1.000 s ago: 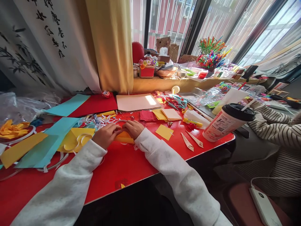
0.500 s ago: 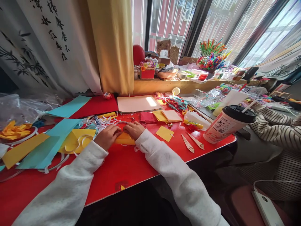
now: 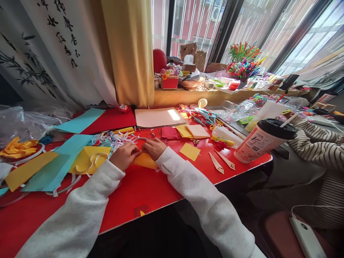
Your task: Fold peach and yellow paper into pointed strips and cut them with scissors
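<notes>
My left hand (image 3: 125,155) and my right hand (image 3: 154,147) are close together over the red table, fingers curled in a pinch. Between and below them is a piece of yellow-orange paper (image 3: 146,161), which both hands grip at its upper edge; the fingers hide part of it. Just behind the fingertips shows the arc of a thin pale hoop (image 3: 139,138); whether the hands touch it I cannot tell. White paper shreds (image 3: 120,139) lie behind my left hand. Right of my right hand are a yellow paper square (image 3: 190,152) and two folded cream paper points (image 3: 216,162).
Blue paper strips (image 3: 60,161) and a yellow paper flower (image 3: 19,147) lie at left. A lidded drink cup (image 3: 259,143) stands near the right edge. Behind are cream sheets (image 3: 156,117), scissors (image 3: 204,116) and a glue stick (image 3: 222,140). Another person's striped sleeve (image 3: 313,143) is at right.
The yellow-orange paper has tilted a little, its right end lower now. My hands stay in nearly the same place, and the whole view has shifted slightly.
</notes>
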Demonstrator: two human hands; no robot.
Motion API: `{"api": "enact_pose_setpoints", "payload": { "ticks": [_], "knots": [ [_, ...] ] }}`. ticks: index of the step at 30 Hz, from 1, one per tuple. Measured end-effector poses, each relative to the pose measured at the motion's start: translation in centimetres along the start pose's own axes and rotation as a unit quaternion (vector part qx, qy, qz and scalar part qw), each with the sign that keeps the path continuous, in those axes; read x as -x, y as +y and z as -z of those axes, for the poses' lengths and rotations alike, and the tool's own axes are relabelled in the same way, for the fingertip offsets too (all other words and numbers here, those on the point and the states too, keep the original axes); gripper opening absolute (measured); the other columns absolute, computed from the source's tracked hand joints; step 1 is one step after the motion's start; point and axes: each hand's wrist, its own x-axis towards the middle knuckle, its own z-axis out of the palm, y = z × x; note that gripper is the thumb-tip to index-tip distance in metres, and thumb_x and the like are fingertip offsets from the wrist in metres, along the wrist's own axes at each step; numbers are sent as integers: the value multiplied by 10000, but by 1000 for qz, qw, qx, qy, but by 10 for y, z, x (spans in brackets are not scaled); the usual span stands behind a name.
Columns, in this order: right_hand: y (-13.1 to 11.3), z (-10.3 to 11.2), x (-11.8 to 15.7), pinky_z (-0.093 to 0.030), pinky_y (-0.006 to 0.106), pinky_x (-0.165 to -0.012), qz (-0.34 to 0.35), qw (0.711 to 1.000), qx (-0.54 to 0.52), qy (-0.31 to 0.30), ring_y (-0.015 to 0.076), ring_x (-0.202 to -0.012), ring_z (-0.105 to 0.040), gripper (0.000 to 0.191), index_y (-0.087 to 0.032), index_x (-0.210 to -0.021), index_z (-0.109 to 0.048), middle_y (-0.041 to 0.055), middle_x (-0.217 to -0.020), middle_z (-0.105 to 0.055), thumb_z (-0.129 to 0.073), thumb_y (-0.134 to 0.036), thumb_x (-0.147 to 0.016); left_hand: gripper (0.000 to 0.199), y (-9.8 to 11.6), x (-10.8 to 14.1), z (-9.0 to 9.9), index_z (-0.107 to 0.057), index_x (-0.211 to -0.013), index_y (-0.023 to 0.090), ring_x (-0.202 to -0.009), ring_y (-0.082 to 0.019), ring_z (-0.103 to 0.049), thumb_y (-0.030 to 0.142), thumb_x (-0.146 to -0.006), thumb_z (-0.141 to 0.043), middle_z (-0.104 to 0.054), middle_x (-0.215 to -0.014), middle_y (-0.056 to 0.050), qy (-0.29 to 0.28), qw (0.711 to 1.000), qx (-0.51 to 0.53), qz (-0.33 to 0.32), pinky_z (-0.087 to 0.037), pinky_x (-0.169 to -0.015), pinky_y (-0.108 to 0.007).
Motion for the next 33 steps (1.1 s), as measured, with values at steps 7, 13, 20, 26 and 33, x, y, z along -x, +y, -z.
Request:
{"api": "enact_pose_setpoints", "payload": {
  "ticks": [7,13,20,26,33],
  "knots": [
    [0,-2,1,-286,285,-719,-1,1000,-5,6,122,-770,-533,212,-183,-876,-561,31,-871,-626,-384,-296,-905,162,1,1,0,-534,-721,162,-685,-150,-536,267,-823,-465,-554,-742,-38,0,1000,-24,-4,-418,-645,-266],
    [1,-1,1,-273,301,-746,10,1000,12,-4,130,-752,-519,176,-173,-855,-572,40,-875,-618,-403,-207,-889,178,2,1,0,-571,-736,157,-678,-149,-533,292,-820,-490,-549,-727,-34,-18,999,-28,11,-413,-648,-271],
    [0,0,1,-271,300,-752,-7,1000,1,-5,126,-764,-529,183,-174,-867,-562,37,-890,-609,-410,-273,-895,171,5,1,1,-533,-673,162,-701,-165,-528,268,-805,-503,-557,-716,-39,-6,998,-57,10,-415,-653,-280],
    [-2,4,2,-276,308,-775,-5,1000,10,-7,128,-737,-535,159,-155,-868,-564,50,-873,-606,-418,-215,-885,205,3,1,0,-590,-772,158,-734,-166,-542,315,-825,-468,-579,-778,-57,-28,999,-32,28,-429,-682,-288],
    [2,0,1,-287,315,-802,-5,1000,-9,-16,136,-819,-552,230,-185,-920,-589,54,-927,-637,-412,-328,-890,178,2,2,-1,-576,-696,173,-700,-160,-530,294,-800,-498,-570,-722,-33,-18,997,-62,28,-413,-644,-278]
  ]
}}
